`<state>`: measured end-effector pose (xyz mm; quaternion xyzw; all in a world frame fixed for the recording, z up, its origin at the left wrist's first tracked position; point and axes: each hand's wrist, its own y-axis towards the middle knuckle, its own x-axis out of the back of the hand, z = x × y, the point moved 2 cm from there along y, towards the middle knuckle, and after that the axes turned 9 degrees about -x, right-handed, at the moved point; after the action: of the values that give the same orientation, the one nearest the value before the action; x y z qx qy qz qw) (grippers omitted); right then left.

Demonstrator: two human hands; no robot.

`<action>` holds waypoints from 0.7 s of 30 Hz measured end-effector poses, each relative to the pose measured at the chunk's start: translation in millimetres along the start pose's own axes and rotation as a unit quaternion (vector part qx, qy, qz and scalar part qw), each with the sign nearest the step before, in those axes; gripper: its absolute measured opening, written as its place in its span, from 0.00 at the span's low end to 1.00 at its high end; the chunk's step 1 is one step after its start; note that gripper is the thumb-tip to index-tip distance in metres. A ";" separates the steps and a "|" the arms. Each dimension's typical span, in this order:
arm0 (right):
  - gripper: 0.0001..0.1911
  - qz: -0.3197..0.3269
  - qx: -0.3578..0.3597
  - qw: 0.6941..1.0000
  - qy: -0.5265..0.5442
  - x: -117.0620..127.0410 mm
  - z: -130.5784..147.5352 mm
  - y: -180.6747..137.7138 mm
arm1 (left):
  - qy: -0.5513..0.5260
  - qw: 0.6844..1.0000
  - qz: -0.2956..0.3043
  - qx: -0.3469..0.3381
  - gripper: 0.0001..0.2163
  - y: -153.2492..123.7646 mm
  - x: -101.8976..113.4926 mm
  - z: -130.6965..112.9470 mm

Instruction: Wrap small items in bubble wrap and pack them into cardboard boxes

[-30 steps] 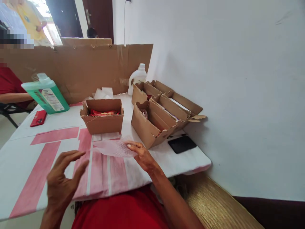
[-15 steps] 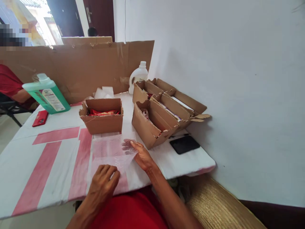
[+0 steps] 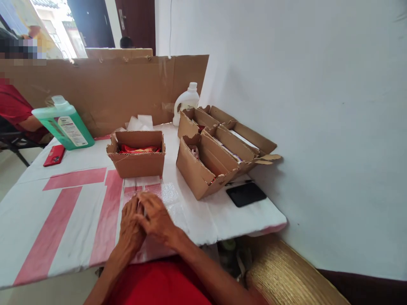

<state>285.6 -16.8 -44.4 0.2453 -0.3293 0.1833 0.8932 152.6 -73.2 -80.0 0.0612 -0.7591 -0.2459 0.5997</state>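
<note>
My left hand [image 3: 132, 221] and my right hand [image 3: 156, 218] meet near the table's front edge, above a clear sheet of bubble wrap [image 3: 171, 202]. The left one has its fingers bent and held close together. Across it reaches the right one, its curled fingers and thumb touching the left fingers. What lies between them is hidden. Just beyond them stands an open cardboard box [image 3: 140, 165] with red packets [image 3: 138, 149] inside.
Right of the hands, several open cardboard boxes [image 3: 206, 169] stand grouped by the wall. A black phone [image 3: 246, 195] lies beside them. Further off are a white jug [image 3: 187, 101], a green liquid bottle [image 3: 68, 127] and a red phone [image 3: 54, 155]. A cardboard partition [image 3: 111, 91] crosses behind; a person's red sleeve [image 3: 12, 101] shows left.
My right hand has left the bubble wrap's right side and moved left onto my left hand. The left has shifted slightly forward. The bubble wrap now lies lower and partly under both.
</note>
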 end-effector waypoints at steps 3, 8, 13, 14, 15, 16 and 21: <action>0.35 0.099 0.016 0.994 -0.049 -40.5 5.9 8.6 | 0.021 0.999 0.013 -0.023 0.28 -9.4 -30.8 7.6; 0.37 0.132 -0.030 0.985 -0.112 -39.6 -35.8 23.4 | 0.050 0.998 0.038 0.005 0.32 -8.6 -38.0 7.8; 0.41 0.109 -0.127 0.973 -0.162 -2.0 -77.9 20.4 | 0.046 0.996 0.046 0.063 0.37 -6.2 -27.5 9.4; 0.41 0.105 -0.139 0.970 -0.167 3.2 -82.8 18.1 | 0.048 0.995 0.049 0.073 0.38 -7.1 -25.8 12.5; 0.41 0.102 -0.148 0.969 -0.171 7.1 -86.4 15.8 | 0.051 0.994 0.051 0.085 0.39 -8.0 -24.0 17.0; 0.41 0.101 -0.154 0.967 -0.174 9.5 -88.9 13.7 | 0.054 0.992 0.053 0.100 0.39 -8.4 -22.1 22.6; 0.41 0.097 -0.160 0.967 -0.175 10.0 -90.4 10.4 | 0.053 0.984 0.051 0.160 0.38 1.7 -11.4 48.8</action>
<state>332.7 43.8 -94.3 0.0944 -0.5274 0.1679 0.8275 110.1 -52.6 -97.1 0.1305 -0.7581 -0.0865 0.6330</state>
